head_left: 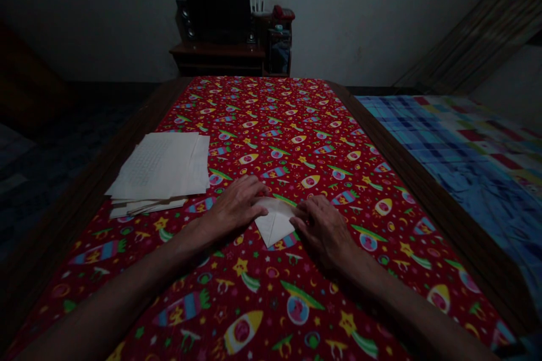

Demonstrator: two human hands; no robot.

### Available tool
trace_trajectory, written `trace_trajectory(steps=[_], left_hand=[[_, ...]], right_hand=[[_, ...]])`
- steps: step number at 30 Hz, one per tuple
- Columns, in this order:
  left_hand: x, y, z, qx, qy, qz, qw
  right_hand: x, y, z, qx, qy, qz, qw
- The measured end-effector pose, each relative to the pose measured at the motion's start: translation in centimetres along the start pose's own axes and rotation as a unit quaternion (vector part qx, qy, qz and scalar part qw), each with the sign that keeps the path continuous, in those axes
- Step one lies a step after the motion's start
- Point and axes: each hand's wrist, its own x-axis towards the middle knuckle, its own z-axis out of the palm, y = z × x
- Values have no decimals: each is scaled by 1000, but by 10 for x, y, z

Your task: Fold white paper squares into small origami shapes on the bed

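As a person works in dim light at a table (pixel 161 101), I watch through the head camera while the left hand (pixel 239 200) pinches one corner of a folded paper (pixel 282 228), thumb on top, just below the center of the frame. The right hand (pixel 324 228) grips the opposite corner, its fingers closed together. The paper's point faces the bottom of the frame, a crease running up from it. Beneath it I see a red cloth (pixel 262 124) printed with rockets and stars. A stack of sheets (pixel 156 163), slightly fanned, lies at center left. A dark screen (pixel 218 11) stands at upper center, and blue plaid fabric (pixel 402 130) spreads at the right edge.
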Motion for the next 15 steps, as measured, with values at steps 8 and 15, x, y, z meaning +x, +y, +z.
trace_trajectory(steps=[8,15], left_hand=[[4,-7,0,-68,-15,-52,996],[-14,-12,3,-110,26,20,993]], right_hand=[[-1,5,1,35,7,1,999],[-8,7,1,-27,19,-103,994]])
